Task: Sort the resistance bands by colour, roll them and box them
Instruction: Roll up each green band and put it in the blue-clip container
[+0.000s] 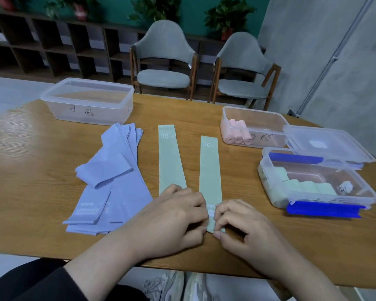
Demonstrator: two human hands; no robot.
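Two pale green bands lie flat on the wooden table (30, 153), a left one (169, 157) and a right one (210, 168). My left hand (174, 216) and my right hand (241, 224) pinch the near end of the right green band from either side. A pile of several lilac bands (115, 174) lies to the left. A clear box (256, 127) at the back right holds pink rolls (237, 132). A nearer clear box with blue clips (313, 187) holds green rolls (300, 185).
An empty clear box (87, 101) with writing on its side stands at the back left. A loose lid (328, 144) leans between the two right boxes. Two grey chairs (163, 59) stand behind the table, and my shoes show under its near edge.
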